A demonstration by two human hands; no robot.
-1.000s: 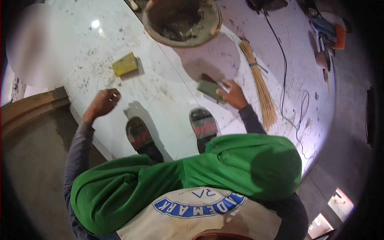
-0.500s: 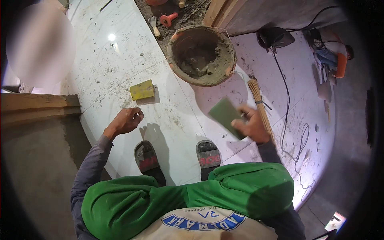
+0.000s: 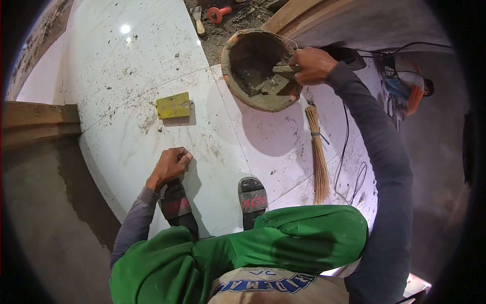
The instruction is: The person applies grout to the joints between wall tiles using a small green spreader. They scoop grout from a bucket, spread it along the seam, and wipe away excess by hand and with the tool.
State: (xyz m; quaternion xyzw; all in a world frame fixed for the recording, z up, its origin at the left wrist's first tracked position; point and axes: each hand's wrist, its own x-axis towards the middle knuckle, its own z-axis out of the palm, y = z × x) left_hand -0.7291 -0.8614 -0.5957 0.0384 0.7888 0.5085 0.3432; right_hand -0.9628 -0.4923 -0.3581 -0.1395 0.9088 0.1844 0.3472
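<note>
My right hand grips a green float inside the mortar pan at the tile edge; my left hand, loosely curled and holding nothing, rests on the white tile; yellow sponge lies apart.

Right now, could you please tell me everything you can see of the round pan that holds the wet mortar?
The pan is a round, shallow bowl, its rim and outer wall caked with dried grey-brown mortar, so its own material cannot be told. It sits on the white tiled floor at the edge of the rubble, beside the head of a straw broom. Dark wet mortar lies inside. The right hand reaches over its rim and holds a flat tool in the mix.
</note>
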